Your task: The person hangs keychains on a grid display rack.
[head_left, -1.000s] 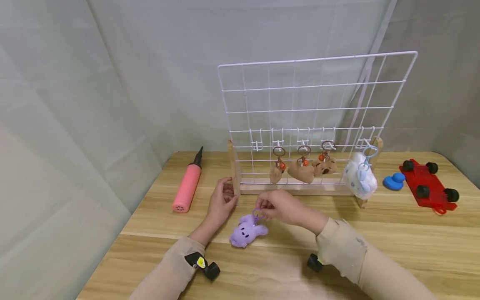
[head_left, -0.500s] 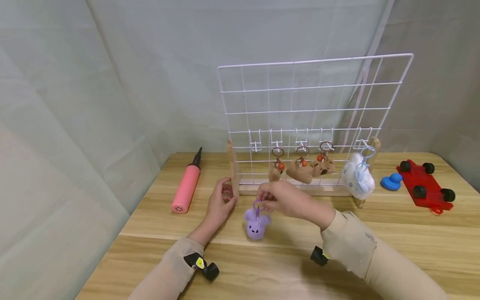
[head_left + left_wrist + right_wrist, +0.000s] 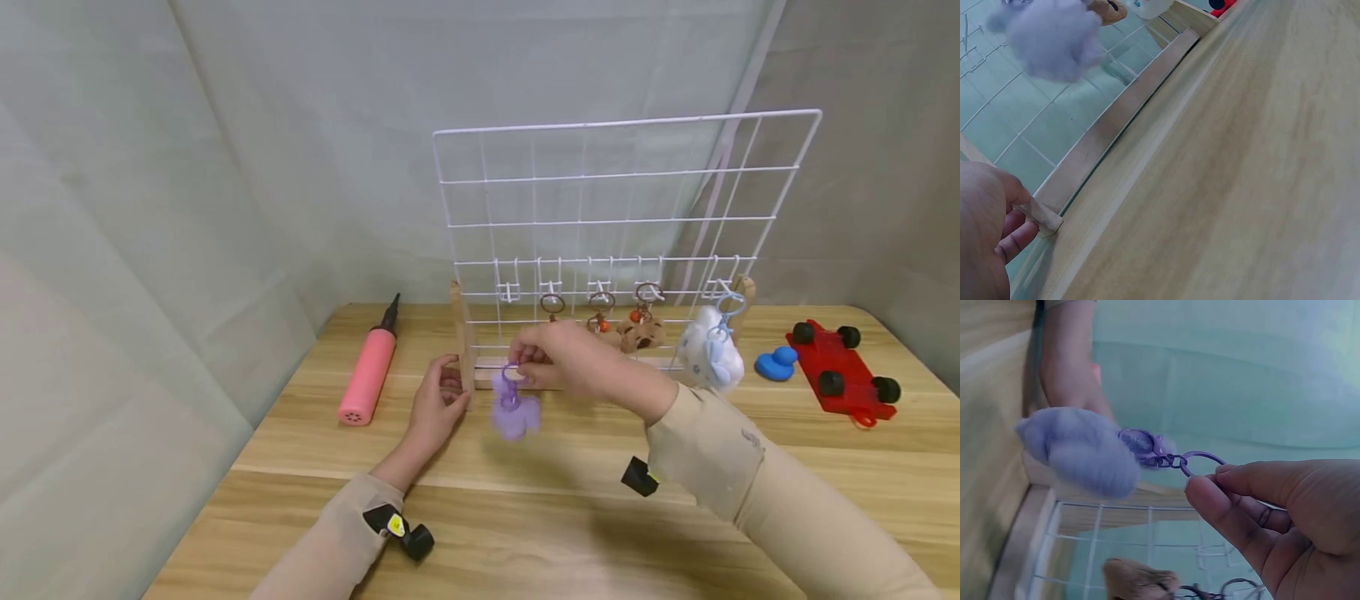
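My right hand (image 3: 566,358) pinches the purple ring of a plush keychain (image 3: 1079,450) between thumb and forefinger. The fuzzy purple toy dangles above the table, blurred, in front of a white wire rack (image 3: 630,122). At the rack's left end my left hand (image 3: 435,408) holds the wooden foot (image 3: 1044,215), thumb and fingers about it. Brown plush keychains (image 3: 642,333) hang from hooks on the rack, partly hidden behind my right hand. A white plush keychain (image 3: 708,350) with a blue ring hangs at the right. The leftmost hook (image 3: 508,292) is bare.
A pink hand pump (image 3: 369,375) with a black nozzle lies left of the rack. To the right are a blue rubber duck (image 3: 776,364) and a red toy car (image 3: 840,367) with black wheels. Curtains stand behind the wooden table (image 3: 487,533).
My right hand has lifted the purple plush keychain off the table and raised it toward the rack. The left hand has stayed at the wooden foot.
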`<state>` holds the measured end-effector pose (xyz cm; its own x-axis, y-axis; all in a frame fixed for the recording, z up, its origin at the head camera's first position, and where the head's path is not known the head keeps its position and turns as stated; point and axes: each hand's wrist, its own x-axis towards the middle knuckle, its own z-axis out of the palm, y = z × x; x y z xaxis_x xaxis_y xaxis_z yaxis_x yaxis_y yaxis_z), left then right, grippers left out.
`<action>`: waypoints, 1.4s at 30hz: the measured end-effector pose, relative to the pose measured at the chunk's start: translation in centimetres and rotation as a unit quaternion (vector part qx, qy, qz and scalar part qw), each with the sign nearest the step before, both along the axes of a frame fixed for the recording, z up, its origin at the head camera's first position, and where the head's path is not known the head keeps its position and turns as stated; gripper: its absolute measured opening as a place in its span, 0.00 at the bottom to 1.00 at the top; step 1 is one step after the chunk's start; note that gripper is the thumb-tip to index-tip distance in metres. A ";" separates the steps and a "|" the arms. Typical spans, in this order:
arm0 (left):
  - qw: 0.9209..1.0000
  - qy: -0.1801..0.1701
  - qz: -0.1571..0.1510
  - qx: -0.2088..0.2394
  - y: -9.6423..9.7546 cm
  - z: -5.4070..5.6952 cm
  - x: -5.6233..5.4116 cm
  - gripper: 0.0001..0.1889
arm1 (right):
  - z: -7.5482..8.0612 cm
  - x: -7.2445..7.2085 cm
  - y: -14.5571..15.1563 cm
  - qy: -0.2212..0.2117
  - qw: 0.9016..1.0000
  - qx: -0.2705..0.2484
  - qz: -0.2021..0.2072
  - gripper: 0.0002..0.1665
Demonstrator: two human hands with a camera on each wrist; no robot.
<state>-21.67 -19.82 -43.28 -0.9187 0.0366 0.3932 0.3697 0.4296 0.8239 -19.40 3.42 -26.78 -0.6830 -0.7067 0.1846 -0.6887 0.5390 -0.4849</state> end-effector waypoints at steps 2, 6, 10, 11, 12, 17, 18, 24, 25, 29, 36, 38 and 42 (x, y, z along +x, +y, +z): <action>1.000 0.002 -0.002 0.002 0.0 0.1 0.0 0.30 | 0.7 -0.1 0.0 0.004 1.000 -0.001 -0.002 0.04; 1.000 0.003 -0.002 0.003 -0.1 0.1 -0.1 0.30 | 1.9 -0.4 0.0 0.008 1.000 -0.007 -0.008 0.04; 1.000 0.003 0.001 0.002 -0.1 0.1 -0.1 0.30 | 2.6 -0.8 0.0 -0.002 1.000 -0.012 -0.018 0.05; 1.000 0.002 0.002 0.002 -0.1 0.0 -0.1 0.30 | 2.8 -0.9 0.0 -0.006 1.000 -0.014 -0.020 0.06; 1.000 0.000 0.002 0.002 -0.1 0.0 -0.1 0.30 | 2.9 -1.0 0.0 -0.004 1.000 -0.013 -0.021 0.06; 1.000 -0.005 0.002 0.009 -0.2 -0.2 0.0 0.30 | 3.6 -1.5 0.0 -0.007 0.999 -0.009 -0.038 0.06; 1.000 -0.005 0.003 0.010 -0.2 -0.2 0.0 0.30 | 3.7 -1.6 -0.1 -0.005 0.999 -0.006 -0.043 0.06; 1.000 -0.001 0.004 0.006 -0.3 -0.1 0.1 0.30 | 4.3 -2.4 -0.4 0.010 0.999 -0.005 -0.052 0.06; 1.000 -0.002 0.004 0.005 -0.3 -0.1 0.1 0.30 | 4.3 -2.5 -0.5 0.015 0.999 -0.008 -0.049 0.06; 1.000 -0.004 0.004 0.004 -0.2 0.0 0.3 0.30 | 4.5 -3.1 -0.7 0.029 0.998 -0.016 -0.052 0.07; 1.000 -0.008 0.003 0.004 0.0 0.2 0.2 0.30 | 4.6 -3.9 -1.1 0.025 0.997 -0.022 -0.065 0.07; 1.000 -0.009 0.003 0.003 0.0 0.2 0.2 0.30 | 4.6 -4.0 -1.1 0.022 0.997 -0.019 -0.070 0.07; 1.000 -0.010 0.004 0.003 0.1 0.1 0.2 0.30 | 4.6 -4.3 -1.2 0.022 0.997 -0.005 -0.078 0.07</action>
<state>-21.51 -19.74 -43.16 -0.9267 0.0273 0.3749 0.3498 0.4279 0.8334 -23.73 2.25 -22.18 -0.7760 -0.5904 0.2221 -0.6170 0.6371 -0.4620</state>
